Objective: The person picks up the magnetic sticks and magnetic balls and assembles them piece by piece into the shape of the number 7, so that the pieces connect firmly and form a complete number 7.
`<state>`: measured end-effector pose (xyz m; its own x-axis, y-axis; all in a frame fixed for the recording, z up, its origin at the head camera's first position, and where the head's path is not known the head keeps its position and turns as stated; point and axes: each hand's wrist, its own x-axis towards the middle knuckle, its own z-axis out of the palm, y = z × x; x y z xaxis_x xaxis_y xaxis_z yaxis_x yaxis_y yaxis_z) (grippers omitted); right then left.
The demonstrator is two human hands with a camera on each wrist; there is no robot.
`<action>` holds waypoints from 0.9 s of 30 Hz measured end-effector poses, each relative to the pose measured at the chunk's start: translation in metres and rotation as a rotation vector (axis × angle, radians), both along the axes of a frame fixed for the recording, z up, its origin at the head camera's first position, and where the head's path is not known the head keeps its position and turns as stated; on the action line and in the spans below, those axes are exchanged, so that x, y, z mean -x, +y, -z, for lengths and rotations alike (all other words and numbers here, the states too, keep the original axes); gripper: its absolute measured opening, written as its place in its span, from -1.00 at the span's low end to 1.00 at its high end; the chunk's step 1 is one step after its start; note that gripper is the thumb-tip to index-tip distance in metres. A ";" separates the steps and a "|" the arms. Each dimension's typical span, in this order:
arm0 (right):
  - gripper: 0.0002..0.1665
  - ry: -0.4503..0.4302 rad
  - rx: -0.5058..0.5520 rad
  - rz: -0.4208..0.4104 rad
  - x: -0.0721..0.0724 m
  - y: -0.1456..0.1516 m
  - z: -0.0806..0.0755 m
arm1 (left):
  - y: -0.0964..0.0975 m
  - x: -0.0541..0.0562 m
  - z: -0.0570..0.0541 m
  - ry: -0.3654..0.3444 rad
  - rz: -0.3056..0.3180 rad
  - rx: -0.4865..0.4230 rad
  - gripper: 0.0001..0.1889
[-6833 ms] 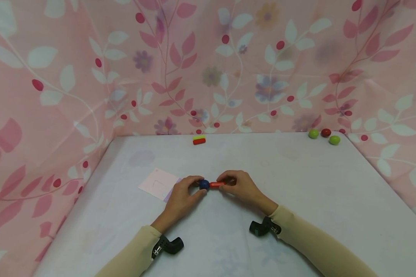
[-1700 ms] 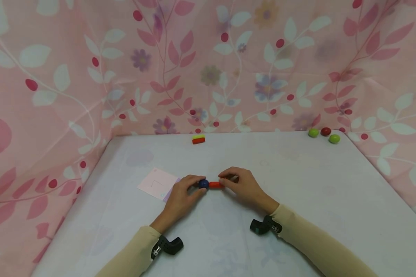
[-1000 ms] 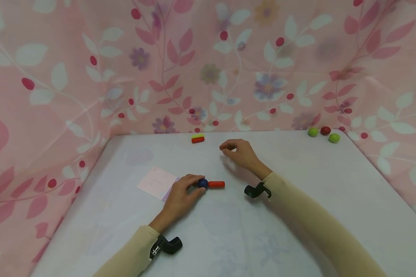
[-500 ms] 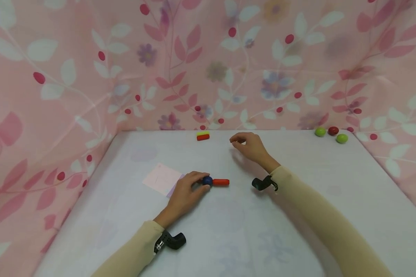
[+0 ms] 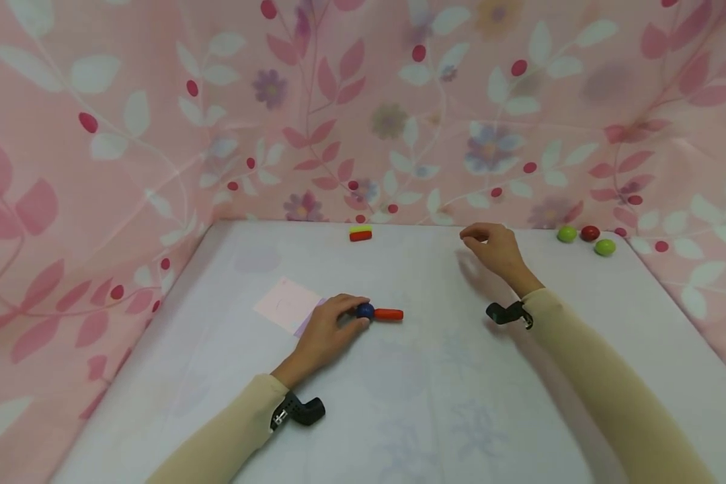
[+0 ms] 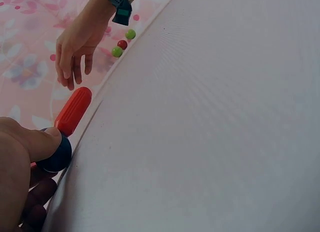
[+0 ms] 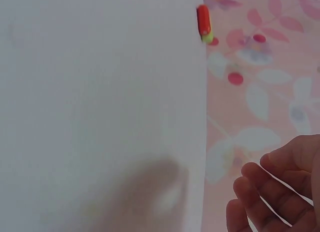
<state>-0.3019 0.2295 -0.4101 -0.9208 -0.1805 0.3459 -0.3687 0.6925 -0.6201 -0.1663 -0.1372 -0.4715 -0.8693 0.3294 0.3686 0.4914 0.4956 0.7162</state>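
Observation:
My left hand pinches a dark blue ball between thumb and fingers, low over the white table. A ridged red rod joins the ball and points right; in the left wrist view the thumb lies on the ball beside the rod's near end. Toward the far right, my right hand hovers over the table with loosely bent fingers. Nothing shows between its fingertips in the right wrist view. Nearest to it on the right are a green ball, a red ball and another green ball.
A red rod and a yellow-green rod lie together at the table's back edge. Partly behind the left hand is a pink and purple card. Floral cloth hangs behind the white table.
My right hand has let go of the red rod, gone toward the back of the table and then right, nearer the loose balls. The left hand keeps hold of the blue ball.

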 end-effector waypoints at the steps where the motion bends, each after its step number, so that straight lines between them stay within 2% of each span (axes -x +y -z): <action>1: -0.77 0.001 -0.004 0.010 0.000 0.005 0.000 | 0.000 0.001 0.000 -0.001 0.001 0.001 -0.60; 9: -0.73 -0.054 -0.016 0.091 -0.006 0.042 -0.003 | 0.002 0.005 0.000 0.001 0.013 -0.009 -0.60; 14: -0.67 -0.110 -0.033 0.158 -0.008 0.067 0.003 | 0.003 0.004 -0.002 -0.029 0.012 0.004 -0.60; 22: -0.61 -0.156 -0.076 0.194 -0.009 0.094 0.012 | 0.002 0.002 0.000 -0.036 0.012 0.009 -0.59; 27: -0.55 -0.202 -0.097 0.202 -0.003 0.104 0.014 | 0.001 -0.001 -0.002 -0.030 0.000 -0.001 -0.60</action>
